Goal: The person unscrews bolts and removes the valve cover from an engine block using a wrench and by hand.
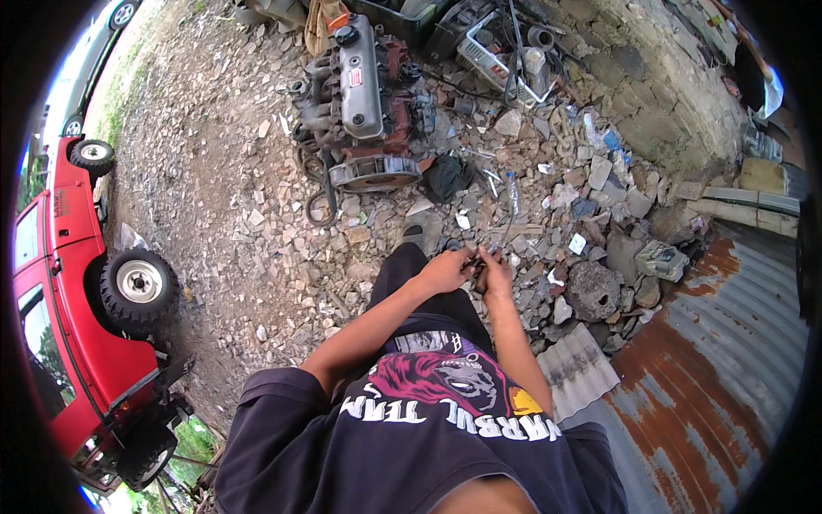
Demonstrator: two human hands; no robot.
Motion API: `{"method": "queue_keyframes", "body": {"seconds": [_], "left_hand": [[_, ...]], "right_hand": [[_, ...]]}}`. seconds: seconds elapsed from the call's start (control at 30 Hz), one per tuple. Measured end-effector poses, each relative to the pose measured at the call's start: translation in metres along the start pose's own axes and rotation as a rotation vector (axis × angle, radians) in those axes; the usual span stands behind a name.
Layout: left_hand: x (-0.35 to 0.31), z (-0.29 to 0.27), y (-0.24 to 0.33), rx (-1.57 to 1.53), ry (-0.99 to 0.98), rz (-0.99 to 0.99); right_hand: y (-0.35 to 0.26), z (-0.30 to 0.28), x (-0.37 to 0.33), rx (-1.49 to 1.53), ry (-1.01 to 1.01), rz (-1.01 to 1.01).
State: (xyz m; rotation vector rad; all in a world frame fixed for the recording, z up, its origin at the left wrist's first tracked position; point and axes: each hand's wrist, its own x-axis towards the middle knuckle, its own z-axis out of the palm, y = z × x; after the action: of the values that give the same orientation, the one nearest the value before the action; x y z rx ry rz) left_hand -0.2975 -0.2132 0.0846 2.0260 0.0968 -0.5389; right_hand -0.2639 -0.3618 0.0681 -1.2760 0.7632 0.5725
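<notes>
My left hand (449, 271) and my right hand (496, 276) are close together in front of my dark trousers, fingers curled inward. Between the fingertips is a small dark piece, too small to name. A thin strand or rod seems to rise from beside my right fingers; I cannot tell whether it is held. Beyond my hands, up and to the left, a car engine (361, 86) with a silver valve cover rests on the stony ground. Several metal hand tools (491, 182) lie beside a dark cloth (447, 177) at the engine's near right corner.
Rubble and a large rock (592, 291) lie to the right, near rusty corrugated sheets (685, 385). A clear bottle (513, 194) lies beyond my hands. A white crate (479, 60) of parts sits at the back. On the left stands a red off-road vehicle (81, 321).
</notes>
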Motion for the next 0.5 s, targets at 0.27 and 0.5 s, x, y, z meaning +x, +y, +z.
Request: {"method": "queue_keyframes", "body": {"seconds": [0.27, 0.5], "left_hand": [[0.016, -0.034, -0.013, -0.199, 0.031, 0.013], [0.042, -0.065, -0.064, -0.331, 0.211, -0.122]], "right_hand": [[-0.004, -0.021, 0.044, 0.224, -0.170, 0.140], [-0.024, -0.002, 0.079, -0.316, -0.089, -0.016]]}}
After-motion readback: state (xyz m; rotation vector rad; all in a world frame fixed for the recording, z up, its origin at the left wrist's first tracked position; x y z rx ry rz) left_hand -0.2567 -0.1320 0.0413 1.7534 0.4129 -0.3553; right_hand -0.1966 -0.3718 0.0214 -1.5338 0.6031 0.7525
